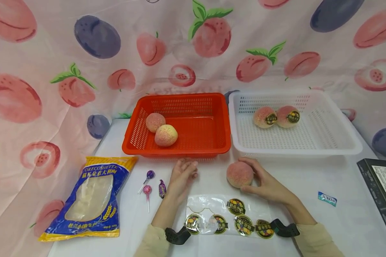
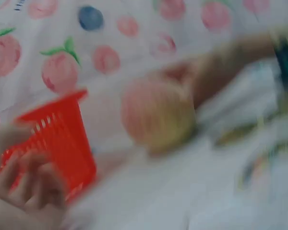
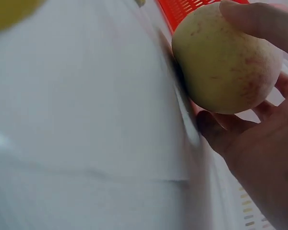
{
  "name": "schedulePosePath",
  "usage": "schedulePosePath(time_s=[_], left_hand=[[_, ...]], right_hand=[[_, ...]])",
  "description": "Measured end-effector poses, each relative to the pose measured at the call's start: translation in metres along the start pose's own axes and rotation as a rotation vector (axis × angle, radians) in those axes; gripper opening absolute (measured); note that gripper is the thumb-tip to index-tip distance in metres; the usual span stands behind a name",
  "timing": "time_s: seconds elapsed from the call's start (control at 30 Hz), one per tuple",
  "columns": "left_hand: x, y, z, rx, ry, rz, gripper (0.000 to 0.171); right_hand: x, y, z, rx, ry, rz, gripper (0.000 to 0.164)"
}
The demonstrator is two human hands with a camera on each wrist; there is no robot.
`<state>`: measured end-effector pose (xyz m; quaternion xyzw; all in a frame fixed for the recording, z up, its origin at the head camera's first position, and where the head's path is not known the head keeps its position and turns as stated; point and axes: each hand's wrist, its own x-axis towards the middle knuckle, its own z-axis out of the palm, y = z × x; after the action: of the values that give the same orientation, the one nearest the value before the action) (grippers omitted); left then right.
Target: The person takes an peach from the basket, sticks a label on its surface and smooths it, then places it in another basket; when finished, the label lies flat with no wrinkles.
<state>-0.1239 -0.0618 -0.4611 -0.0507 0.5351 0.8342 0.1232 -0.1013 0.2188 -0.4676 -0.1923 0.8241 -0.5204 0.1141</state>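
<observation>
My right hand holds a pink peach from its right side, thumb in front and fingers behind. In the right wrist view the peach shows a pale yellow-green side. My left hand is just in front of the red basket, its fingers loosely bent and nothing visible in them; the left wrist view is blurred. Between the forearms lies a clear sheet with several round black-and-gold stickers. Two peaches sit in the red basket, and two stickered peaches sit in the white basket.
On the left lie a blue-and-yellow pasta bag, a purple lollipop, a pink lollipop and a purple wrapped candy. A small blue-and-white packet and a black box are at the right. A fruit-print curtain hangs behind.
</observation>
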Motion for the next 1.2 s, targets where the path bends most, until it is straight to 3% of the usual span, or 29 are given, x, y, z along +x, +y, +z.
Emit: schedulePosePath(time_s=[0.07, 0.13, 0.2, 0.3, 0.4, 0.47, 0.57, 0.73, 1.0, 1.2], left_hand=[[-0.002, -0.003, -0.004, 0.358, -0.166, 0.015, 0.04], [-0.004, -0.005, -0.005, 0.701, -0.343, 0.085, 0.035], [-0.007, -0.005, -0.002, 0.957, -0.508, 0.16, 0.031], [-0.013, -0.004, 0.004, 1.228, -0.658, 0.23, 0.031], [-0.018, -0.003, 0.01, 1.38, -0.693, 0.247, 0.034], [-0.02, -0.004, 0.014, 1.432, -0.678, 0.25, 0.035], [-0.021, -0.006, 0.019, 1.46, -0.665, 0.248, 0.035], [-0.021, -0.008, 0.025, 1.472, -0.659, 0.264, 0.035], [-0.023, -0.013, 0.028, 1.459, -0.642, 0.276, 0.036], [-0.022, -0.015, 0.028, 1.432, -0.63, 0.253, 0.036]], right_hand=[[0.0, -0.001, -0.001, -0.019, -0.008, 0.008, 0.085], [-0.001, -0.002, -0.003, -0.03, -0.021, 0.007, 0.087], [-0.003, -0.003, -0.006, -0.039, -0.023, 0.006, 0.088], [-0.01, -0.006, -0.015, -0.073, -0.024, 0.045, 0.084], [-0.021, -0.011, -0.025, -0.148, -0.004, 0.116, 0.064], [-0.029, -0.015, -0.029, -0.173, -0.012, 0.152, 0.048], [-0.037, -0.022, -0.029, -0.188, -0.091, 0.15, 0.032], [-0.042, -0.032, -0.012, -0.302, -0.235, 0.088, 0.035], [-0.047, -0.033, 0.01, -0.535, -0.19, 0.103, 0.044], [-0.046, -0.03, 0.013, -0.565, -0.166, 0.076, 0.038]])
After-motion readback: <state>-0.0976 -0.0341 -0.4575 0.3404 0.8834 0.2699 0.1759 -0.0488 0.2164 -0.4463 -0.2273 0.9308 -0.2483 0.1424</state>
